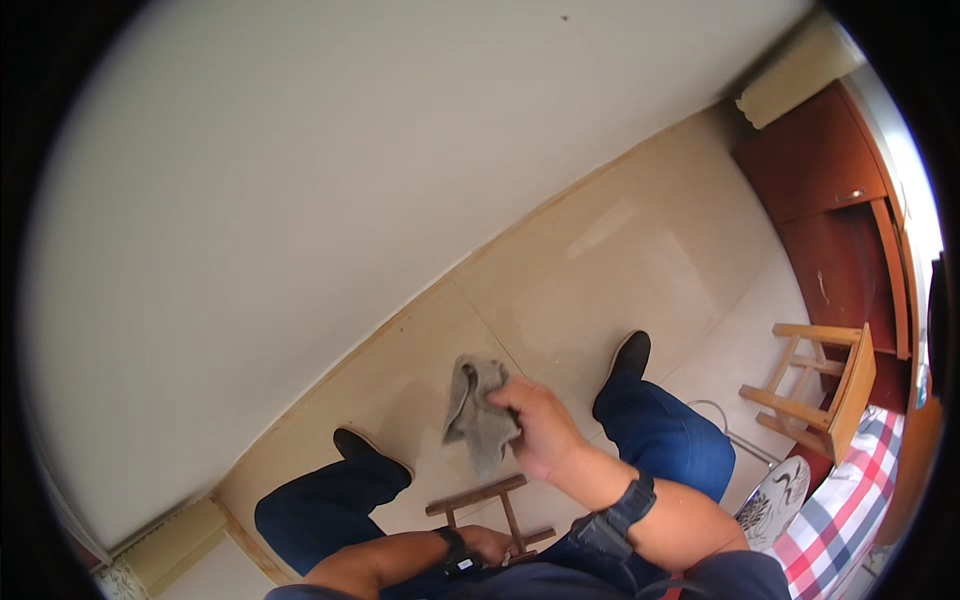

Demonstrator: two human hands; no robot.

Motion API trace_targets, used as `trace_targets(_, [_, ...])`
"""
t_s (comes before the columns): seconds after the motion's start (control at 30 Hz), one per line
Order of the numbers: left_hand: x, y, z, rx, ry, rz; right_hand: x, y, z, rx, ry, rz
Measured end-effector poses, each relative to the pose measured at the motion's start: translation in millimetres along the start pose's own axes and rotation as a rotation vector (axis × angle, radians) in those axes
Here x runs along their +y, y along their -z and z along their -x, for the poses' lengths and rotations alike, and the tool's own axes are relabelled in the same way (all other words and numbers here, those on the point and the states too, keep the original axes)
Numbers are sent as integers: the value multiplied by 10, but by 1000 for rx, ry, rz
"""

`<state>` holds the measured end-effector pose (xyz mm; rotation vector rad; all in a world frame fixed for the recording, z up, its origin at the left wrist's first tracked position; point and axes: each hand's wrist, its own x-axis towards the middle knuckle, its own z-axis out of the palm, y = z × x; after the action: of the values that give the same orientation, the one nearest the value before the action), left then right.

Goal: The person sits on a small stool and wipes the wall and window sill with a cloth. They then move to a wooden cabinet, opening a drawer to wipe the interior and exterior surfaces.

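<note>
A crumpled grey cloth [480, 416] hangs from my right hand [544, 435], pinched between thumb and fingers above the tiled floor. My left hand [486, 543] is low between my legs, right by the rungs of a dark wooden stool [480, 495]. Its fingers are partly hidden, so whether they grip the wood is unclear. Most of that stool is covered by my body. Both wrists wear black straps, and the right one carries a dark device [602, 534].
A pale wall [300, 187] meets the beige floor [622, 240] ahead. On the right are a reddish-brown cabinet [817, 165], a tipped light-wood stool [814, 382], a round patterned panel on a metal frame [776, 502] and checked fabric [832, 517]. My dark shoes [630, 356] stand apart.
</note>
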<state>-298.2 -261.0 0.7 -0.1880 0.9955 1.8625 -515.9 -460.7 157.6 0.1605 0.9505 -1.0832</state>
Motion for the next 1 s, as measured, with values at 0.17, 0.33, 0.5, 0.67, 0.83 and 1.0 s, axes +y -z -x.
trace_targets(0.17, [825,465,-596,19,-153,-98,-786,294,-510,-44,94,159])
trace_targets(0.33, [1426,982,-884,136,-239,-391,-1436,344,-801,-54,65,163])
trace_targets(0.5, [1722,1144,-407,356,-78,-558,-1701,219,-694,-329,237,231])
trace_targets(0.67, [1911,960,595,843,-88,-459,-1727,299,-114,-479,353,205])
trace_targets(0.83, [2013,593,1751,1067,-63,-525,-1935,170,260,-441,444,171])
trace_targets(1.0, [1949,626,2057,1193,-146,-501,-1876,-563,429,-538,498,235])
